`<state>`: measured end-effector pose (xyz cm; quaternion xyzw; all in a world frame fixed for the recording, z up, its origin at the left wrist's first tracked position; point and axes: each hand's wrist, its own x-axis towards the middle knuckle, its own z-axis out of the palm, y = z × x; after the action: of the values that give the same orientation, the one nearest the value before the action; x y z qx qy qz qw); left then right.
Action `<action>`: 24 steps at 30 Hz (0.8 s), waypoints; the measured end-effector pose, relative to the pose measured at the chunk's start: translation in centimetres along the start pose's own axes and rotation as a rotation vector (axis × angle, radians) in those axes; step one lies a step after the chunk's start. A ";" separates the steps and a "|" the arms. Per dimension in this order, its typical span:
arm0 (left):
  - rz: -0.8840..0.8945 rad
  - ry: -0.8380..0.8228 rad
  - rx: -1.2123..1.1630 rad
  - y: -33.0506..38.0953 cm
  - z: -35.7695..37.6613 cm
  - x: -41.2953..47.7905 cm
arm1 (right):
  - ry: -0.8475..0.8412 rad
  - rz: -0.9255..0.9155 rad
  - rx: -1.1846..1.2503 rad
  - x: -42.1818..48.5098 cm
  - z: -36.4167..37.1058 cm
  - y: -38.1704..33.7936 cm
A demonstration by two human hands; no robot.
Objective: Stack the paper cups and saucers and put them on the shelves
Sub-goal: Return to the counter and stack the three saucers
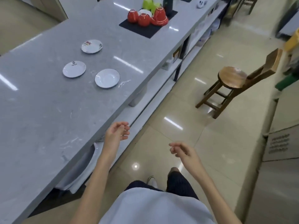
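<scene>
Three white saucers lie apart on the grey counter (48,102): a flowered saucer (91,46) farthest, a saucer with a small mark (74,69) to the left, and a dark-rimmed saucer (107,78) nearest the counter's edge. My left hand (117,130) hovers at the counter's front edge, fingers loosely curled, holding nothing. My right hand (182,151) hangs over the floor, also empty with fingers apart. Both hands are well short of the saucers. White shelves (171,65) run under the counter. No paper cups are visible.
Red cups (144,19) stand upside down on a black mat (145,28) at the far end, with green items and a dark bottle behind. A wooden stool-chair (233,81) stands on the tiled floor to the right. White bins sit under the counter.
</scene>
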<state>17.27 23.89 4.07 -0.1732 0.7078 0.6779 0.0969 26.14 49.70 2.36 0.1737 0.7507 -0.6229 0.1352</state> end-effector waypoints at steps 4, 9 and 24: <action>-0.074 0.086 -0.002 -1.1 0.2 2.7 | -0.135 -0.104 -0.050 10.7 0.7 -6.8; -0.195 0.351 -0.089 -3.4 -0.6 4.8 | -0.321 -0.240 -0.064 23.8 4.3 -14.4; -0.277 0.751 -0.231 1.4 -5.8 21.0 | -0.479 -0.344 -0.478 45.1 19.6 -23.2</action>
<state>-2.01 15.77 -2.12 -0.5117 0.5834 0.6232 -0.0976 -24.82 30.84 0.43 -0.1420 0.8401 -0.4667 0.2370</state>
